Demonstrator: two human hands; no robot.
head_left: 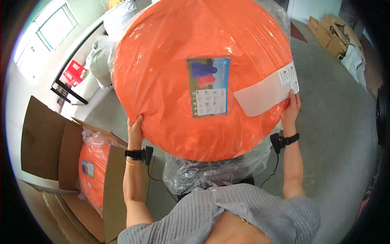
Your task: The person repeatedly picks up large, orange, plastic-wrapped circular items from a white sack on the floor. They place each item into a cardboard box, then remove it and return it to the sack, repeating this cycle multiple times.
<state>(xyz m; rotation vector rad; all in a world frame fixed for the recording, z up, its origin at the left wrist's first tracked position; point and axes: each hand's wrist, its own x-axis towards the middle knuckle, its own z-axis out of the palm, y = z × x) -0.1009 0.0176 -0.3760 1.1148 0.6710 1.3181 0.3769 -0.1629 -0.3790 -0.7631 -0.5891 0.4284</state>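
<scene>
A big, round, flat orange package (pixel 162 85) in a clear plastic bag is held up in front of me. My left hand (pixel 135 129) grips its lower left edge, thumb on the front face. My right hand (pixel 291 110) grips the right edge, just below a printed sticker (pixel 288 77) at the end of a blank white strip (pixel 260 97). The far-side fingers of both hands are partly hidden. A colour-printed card (pixel 209 87) lies at the middle of the package. Loose clear plastic (pixel 178 175) hangs beneath it, before my body.
An open cardboard box (pixel 115 191) at the lower left holds another orange wrapped package (pixel 91 168). Behind it are a red stool (pixel 74 73), a black-framed table (pixel 71 95) and stuffed bags (pixel 99 59). Flattened cardboard (pixel 331 36) lies on the grey floor (pixel 325 122) at the far right.
</scene>
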